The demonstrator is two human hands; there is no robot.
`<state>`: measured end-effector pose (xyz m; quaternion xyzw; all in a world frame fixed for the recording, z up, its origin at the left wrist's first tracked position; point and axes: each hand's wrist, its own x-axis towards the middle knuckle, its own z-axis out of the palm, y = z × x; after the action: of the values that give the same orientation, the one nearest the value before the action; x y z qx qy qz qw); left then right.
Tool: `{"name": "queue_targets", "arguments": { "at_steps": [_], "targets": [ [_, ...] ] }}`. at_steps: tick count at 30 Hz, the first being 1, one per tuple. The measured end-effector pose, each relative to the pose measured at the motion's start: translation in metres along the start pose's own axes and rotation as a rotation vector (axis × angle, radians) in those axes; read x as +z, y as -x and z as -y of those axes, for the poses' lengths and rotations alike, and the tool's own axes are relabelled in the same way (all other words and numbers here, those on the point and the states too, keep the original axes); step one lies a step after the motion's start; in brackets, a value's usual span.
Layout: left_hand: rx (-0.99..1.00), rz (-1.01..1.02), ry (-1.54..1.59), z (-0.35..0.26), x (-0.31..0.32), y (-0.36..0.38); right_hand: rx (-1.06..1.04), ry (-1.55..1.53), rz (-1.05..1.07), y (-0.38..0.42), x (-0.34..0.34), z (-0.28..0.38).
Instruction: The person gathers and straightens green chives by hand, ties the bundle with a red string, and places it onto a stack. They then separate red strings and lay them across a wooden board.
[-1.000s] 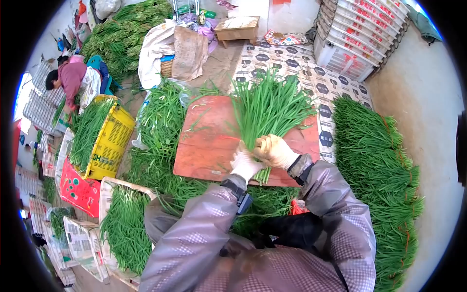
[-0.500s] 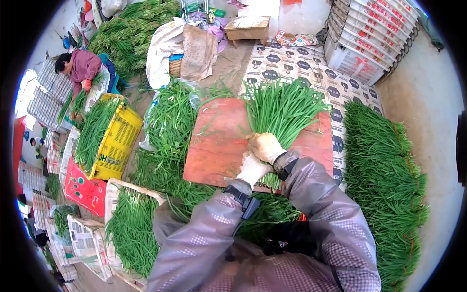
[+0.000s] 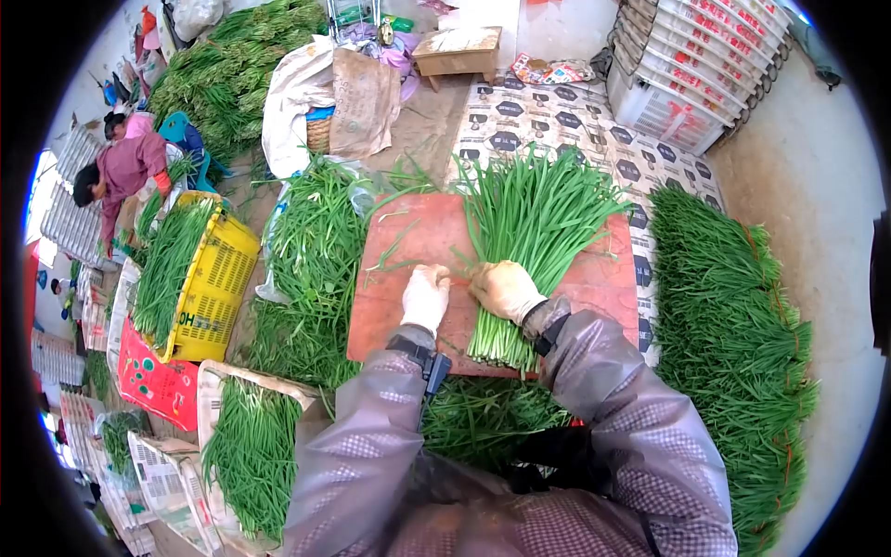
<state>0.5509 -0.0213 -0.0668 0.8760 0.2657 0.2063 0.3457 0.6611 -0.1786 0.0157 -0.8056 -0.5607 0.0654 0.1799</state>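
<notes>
A thick bunch of garlic chives point(image 3: 543, 213) lies on a worn red board point(image 3: 399, 316), leaves fanned away from me and pale cut ends towards me. My right hand point(image 3: 506, 291), in a whitish glove, is closed on the bunch around its middle. To the left of it, over the board, my left hand point(image 3: 426, 295) is apart from the bunch, its gloved fingers pinched together. A thin strand seems to run between the two hands, but it is too faint to make out. A few loose leaves lie on the board's left part.
Loose greens point(image 3: 316, 232) are heaped left of the board, and a long row of tied bunches point(image 3: 729, 371) stands at the right. A yellow crate point(image 3: 220, 288) and a pale crate point(image 3: 212, 381) hold more greens. A co-worker point(image 3: 135, 172) bends at the far left. Stacked white crates point(image 3: 691, 84) stand behind.
My left hand has come away from the bunch and moved left and up, still closed. The right hand stays at the bunch. The bunch's cut ends now show fully.
</notes>
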Motion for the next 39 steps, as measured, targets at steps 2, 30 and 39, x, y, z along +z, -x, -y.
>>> {"name": "queue_targets", "arguments": {
  "at_steps": [2,30,39],
  "targets": [
    [-0.001,0.011,-0.064,-0.006,-0.005,0.0,-0.014,0.004,-0.008,-0.001,0.003,-0.001],
    [-0.511,0.308,0.997,-0.046,-0.034,0.008,-0.115,-0.107,-0.159,0.001,0.004,-0.003],
    [-0.626,0.203,1.278,-0.048,-0.033,0.005,0.13,-0.257,-0.027,0.001,-0.02,0.011]
  ]
}}
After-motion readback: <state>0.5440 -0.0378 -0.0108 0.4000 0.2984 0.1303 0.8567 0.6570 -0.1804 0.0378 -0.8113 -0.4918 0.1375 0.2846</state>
